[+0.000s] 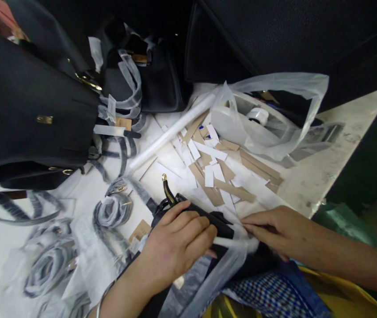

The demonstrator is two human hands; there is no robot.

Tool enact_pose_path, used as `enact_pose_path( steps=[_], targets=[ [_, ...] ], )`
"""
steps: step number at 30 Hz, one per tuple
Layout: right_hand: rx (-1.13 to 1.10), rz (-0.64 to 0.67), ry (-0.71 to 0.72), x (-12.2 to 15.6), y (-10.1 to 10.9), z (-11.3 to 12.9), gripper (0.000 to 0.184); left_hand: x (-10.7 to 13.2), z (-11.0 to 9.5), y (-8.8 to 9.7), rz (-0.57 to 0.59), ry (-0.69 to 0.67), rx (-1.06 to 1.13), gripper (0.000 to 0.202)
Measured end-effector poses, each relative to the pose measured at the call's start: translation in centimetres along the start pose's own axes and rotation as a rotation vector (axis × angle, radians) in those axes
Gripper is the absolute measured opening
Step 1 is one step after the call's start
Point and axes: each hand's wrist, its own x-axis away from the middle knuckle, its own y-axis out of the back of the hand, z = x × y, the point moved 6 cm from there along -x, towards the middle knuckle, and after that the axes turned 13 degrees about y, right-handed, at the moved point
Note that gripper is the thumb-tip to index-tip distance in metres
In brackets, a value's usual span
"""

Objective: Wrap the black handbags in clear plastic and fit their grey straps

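Observation:
A black handbag (223,226) lies in front of me at the table's near edge. My left hand (181,234) is closed over its top edge, fingers curled round it. Beyond those fingers, a zipper end (167,189) with a gold tip sticks up from the bag. At the bag's right end my right hand (274,227) pinches a strip of whitish translucent wrap (241,247), thumb and forefinger together. The wrap loops over the bag and hangs down its near side. The lower part of the bag is hidden by my left forearm and the wrap.
Paper and card strips (211,168) are scattered beyond the bag. A plastic-lined container (241,128) holds a white-capped bottle (257,115). Large black bags (16,101) stand at left and back. Wrapped coiled straps (113,211) lie at left. A white roll (175,132) crosses the table.

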Motion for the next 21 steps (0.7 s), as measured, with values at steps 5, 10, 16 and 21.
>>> enact_pose_path(
  steps=[5,10,16,21],
  targets=[
    [0.296,0.034,0.212,-1.1,0.9,0.8,0.034,-1.2,1.8,-2.9,0.099,0.014,-0.023,0.065],
    [0.307,0.009,0.289,0.0,0.7,1.3,0.034,-2.2,2.3,-4.7,0.136,0.014,-0.001,0.064],
    [0.265,-0.085,0.224,2.2,-0.6,1.0,0.052,-2.8,1.9,-4.9,0.144,0.034,0.044,0.060],
    [0.339,-0.112,0.225,2.0,-1.2,1.4,0.040,-2.5,0.8,-4.0,0.200,-0.068,0.173,0.051]
  ],
)
